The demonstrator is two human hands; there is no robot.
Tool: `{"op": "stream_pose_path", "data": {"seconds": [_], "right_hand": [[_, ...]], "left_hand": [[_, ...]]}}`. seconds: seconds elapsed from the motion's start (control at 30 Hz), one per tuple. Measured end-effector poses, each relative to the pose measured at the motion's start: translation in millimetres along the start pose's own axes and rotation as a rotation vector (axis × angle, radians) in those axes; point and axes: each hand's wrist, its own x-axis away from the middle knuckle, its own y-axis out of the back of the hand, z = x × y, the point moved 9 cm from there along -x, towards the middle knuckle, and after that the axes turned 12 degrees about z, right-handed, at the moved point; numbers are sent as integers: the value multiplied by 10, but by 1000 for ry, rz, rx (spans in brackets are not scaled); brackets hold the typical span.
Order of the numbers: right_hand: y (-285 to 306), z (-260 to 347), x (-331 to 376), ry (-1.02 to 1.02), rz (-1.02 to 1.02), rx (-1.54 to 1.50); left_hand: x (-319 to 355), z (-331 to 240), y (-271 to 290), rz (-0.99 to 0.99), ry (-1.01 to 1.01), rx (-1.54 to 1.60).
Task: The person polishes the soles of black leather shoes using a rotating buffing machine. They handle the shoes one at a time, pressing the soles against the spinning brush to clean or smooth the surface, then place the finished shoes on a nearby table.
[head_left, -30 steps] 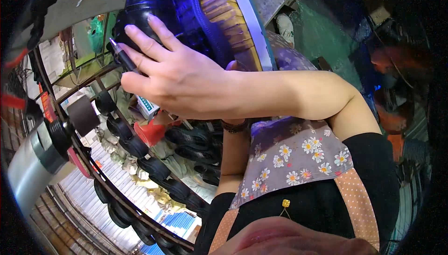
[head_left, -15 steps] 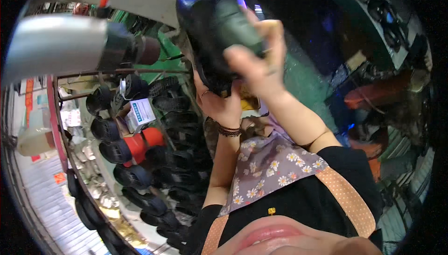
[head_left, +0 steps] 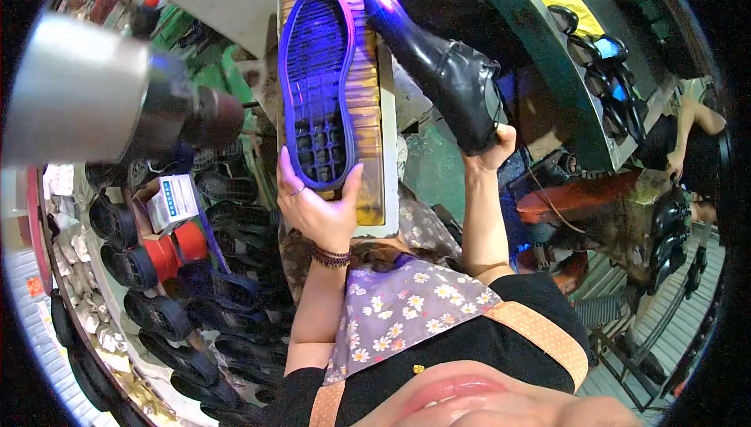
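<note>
A dark rubber shoe sole (head_left: 317,75) lies with its ridged, gridded inner side facing up, lit blue-violet. My left hand (head_left: 321,212) holds its heel end, thumb on one side and fingers on the other. Beneath the sole is a white-edged board with a yellowish-brown wrinkled covering (head_left: 369,114). To the right, my right hand (head_left: 494,148) grips a black leather shoe upper (head_left: 446,71) by the heel. The upper slants up and to the left, its shiny toe beside the sole's toe end, apparently just apart from it.
A blurred metal cylinder (head_left: 78,98) juts in from the left. Below it, rows of black soles (head_left: 160,313) fill a rack, with a small white box (head_left: 174,202) and a red spool (head_left: 180,251). Several black shoes (head_left: 614,87) sit on a ledge at upper right; another person's arm (head_left: 683,131) shows behind.
The black upper has swung right and down, away from in front of my left hand. The sole now lies uncovered over the board. The whole view has shifted slightly.
</note>
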Motion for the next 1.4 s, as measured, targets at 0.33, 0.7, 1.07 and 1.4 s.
{"op": "stream_pose_path", "data": {"seconds": [0.33, 0.7, 1.07, 1.4], "right_hand": [[-73, 251, 51, 17, 26, 100], [256, 115, 189, -42, -86, -164], [-200, 2143, -2040, 391, -159, 204], [-495, 2982, -1280, 694, -173, 679]], "left_hand": [[151, -56, 162, 30, -39, 58], [186, 54, 209, -4, -20, 200], [111, 80, 165, -55, -108, 106], [-85, 330, 64, -7, -183, 323]]}}
